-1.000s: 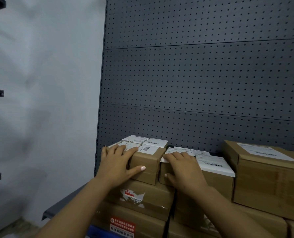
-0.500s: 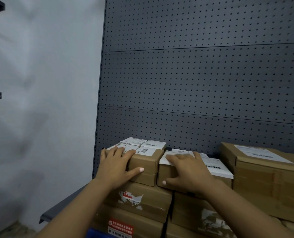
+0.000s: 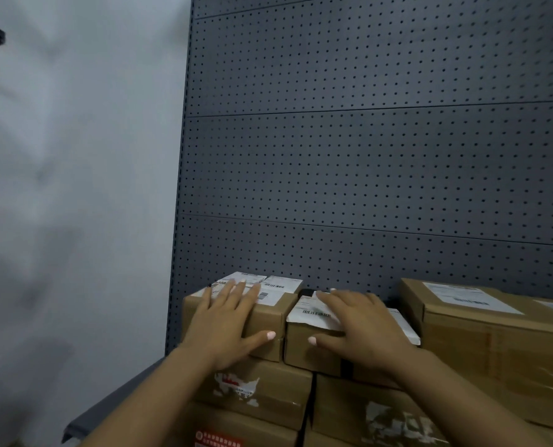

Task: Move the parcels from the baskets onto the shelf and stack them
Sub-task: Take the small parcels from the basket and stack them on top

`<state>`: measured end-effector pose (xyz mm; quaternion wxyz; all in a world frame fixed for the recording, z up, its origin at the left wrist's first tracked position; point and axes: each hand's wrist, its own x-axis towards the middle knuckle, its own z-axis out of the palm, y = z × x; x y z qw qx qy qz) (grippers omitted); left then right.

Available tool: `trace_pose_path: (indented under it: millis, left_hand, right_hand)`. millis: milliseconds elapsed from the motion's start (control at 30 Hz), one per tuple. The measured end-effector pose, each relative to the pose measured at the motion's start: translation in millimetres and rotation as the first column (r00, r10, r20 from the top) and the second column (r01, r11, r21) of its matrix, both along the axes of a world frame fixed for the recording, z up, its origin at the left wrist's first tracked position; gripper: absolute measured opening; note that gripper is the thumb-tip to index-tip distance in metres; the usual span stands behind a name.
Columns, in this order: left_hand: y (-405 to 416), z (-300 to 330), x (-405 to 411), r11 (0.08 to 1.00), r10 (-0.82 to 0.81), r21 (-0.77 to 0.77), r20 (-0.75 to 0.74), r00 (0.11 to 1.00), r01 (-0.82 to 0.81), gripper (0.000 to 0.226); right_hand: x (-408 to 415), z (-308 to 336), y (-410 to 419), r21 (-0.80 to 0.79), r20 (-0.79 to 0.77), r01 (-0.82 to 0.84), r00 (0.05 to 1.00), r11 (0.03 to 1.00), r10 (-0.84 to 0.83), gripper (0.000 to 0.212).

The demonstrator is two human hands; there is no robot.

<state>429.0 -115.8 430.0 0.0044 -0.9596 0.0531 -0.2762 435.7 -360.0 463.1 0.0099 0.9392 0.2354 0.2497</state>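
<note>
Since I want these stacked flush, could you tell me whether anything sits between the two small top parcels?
Nothing visible: only a narrow gap separates the left small brown cardboard parcel under the left hand from the right one under the right hand.

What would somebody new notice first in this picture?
Two bare hands low in the middle, each spread over a small labelled box on top of stacked parcels: left hand on the left box, right hand on the right box. Behind rises a dark pegboard; a big box sits right.

free: above parcels (image 3: 268,321) | blocked: pegboard (image 3: 365,172) behind, large box (image 3: 494,343) right
</note>
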Motion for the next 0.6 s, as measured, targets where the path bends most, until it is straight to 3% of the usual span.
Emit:
trace_pose_path:
  millis: [200,400,600]
  left_hand:
    - [-59,2,-2,0.98,-0.188,0.074,0.024,0.982,0.186,0.084]
    - [-79,-1,13,0.991,-0.127,0.03,-0.087,0.988,0.13,0.085]
    - [-78,5,10,0.989,-0.15,0.008,-0.069,0.986,0.15,0.072]
  right_hand:
    - [-15,0,-41,-0.074,-0.01,0.1,0.995,0.992,-0.101,0.086]
    - [-13,-8,-51,-0.233,-0.007,0.15,0.988,0.961,-0.156,0.079]
    - [-13,-5,-56,-0.213,-0.013,0.111,0.993,0.971,-0.116,0.065]
